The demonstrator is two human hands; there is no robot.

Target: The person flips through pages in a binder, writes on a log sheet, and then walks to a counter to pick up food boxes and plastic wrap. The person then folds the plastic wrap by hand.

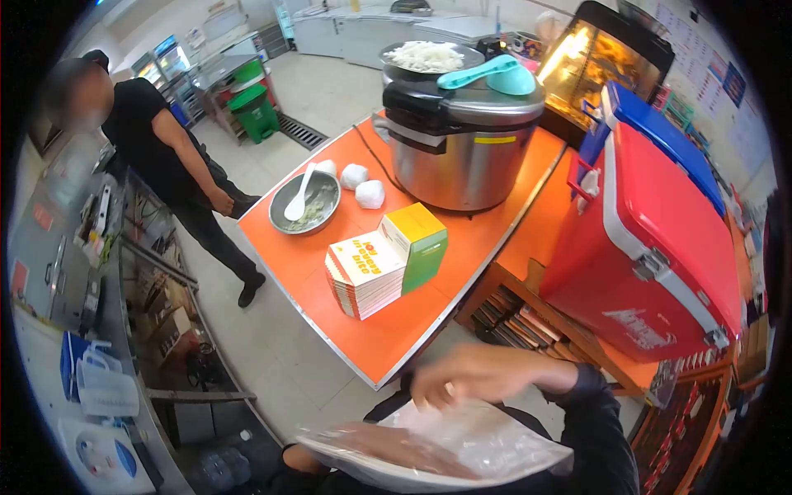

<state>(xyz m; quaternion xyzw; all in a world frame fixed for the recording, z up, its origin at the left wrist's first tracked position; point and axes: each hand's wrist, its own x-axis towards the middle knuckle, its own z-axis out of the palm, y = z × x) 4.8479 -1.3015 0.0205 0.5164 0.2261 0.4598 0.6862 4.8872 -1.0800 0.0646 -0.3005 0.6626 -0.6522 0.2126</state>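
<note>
Near the bottom of the head view, a clear plastic bag (487,445) lies close to my body. My right hand (474,371) is over its upper edge, blurred, with the fingers bent down; what they hold, if anything, is hidden. At the bag's left edge a small part of my left hand (304,459) shows, its fingers hidden. Beyond, on the orange table (330,280), stands a stack of printed cartons (375,268) beside a yellow and green box (419,247). A metal bowl (307,202) holds a white spoon (299,198) and pale food remains. White wrapped balls (363,186) sit beside it.
A large steel rice cooker (462,148) stands at the table's back, with a plate of rice (425,56) and turquoise scoop (495,76) on top. Red (652,247) and blue coolers (660,124) are right. Another person (169,148) stands left, near shelving (181,330).
</note>
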